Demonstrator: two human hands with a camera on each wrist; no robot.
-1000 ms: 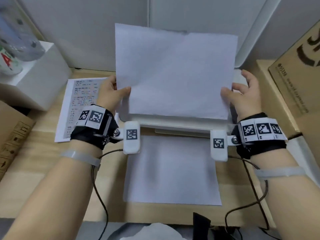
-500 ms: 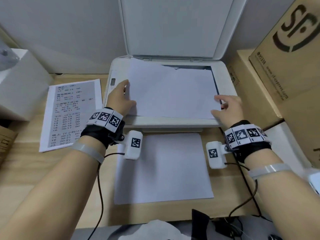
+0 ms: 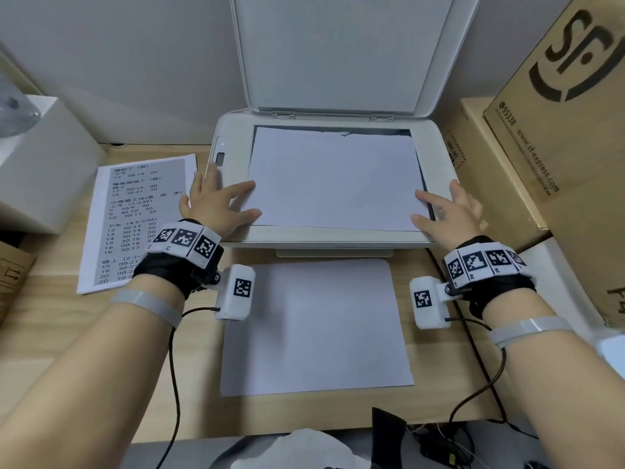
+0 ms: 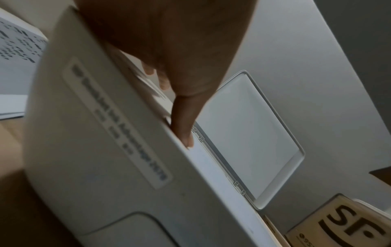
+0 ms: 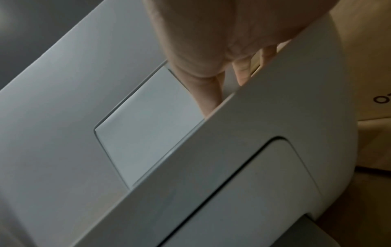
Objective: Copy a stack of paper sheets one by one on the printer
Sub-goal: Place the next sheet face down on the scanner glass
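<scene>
sheet (image 3: 333,177) on printer (image 3: 436,154), printed stack (image 3: 135,221) left

Head view: even, soft overhead light, faint shadows, no glare, sharp at centre, with wide-angle bending toward the edges (walls and cardboard box (image 3: 571,137) lean outward). Both wrist views are dim, grainy and motion-blurred; the printer (image 4: 118,175) label is unreadable.

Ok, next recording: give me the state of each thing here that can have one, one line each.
Scanner lid: raised, open.
Sheet on the scanner glass: lying flat, blank side up.
Left hand: fingers spread, touching the sheet's left edge.
Right hand: fingers straight, touching the sheet's right edge.
Blank sheet in front of the printer: flat on the desk.
Printed stack: text up, left of the printer.
</scene>
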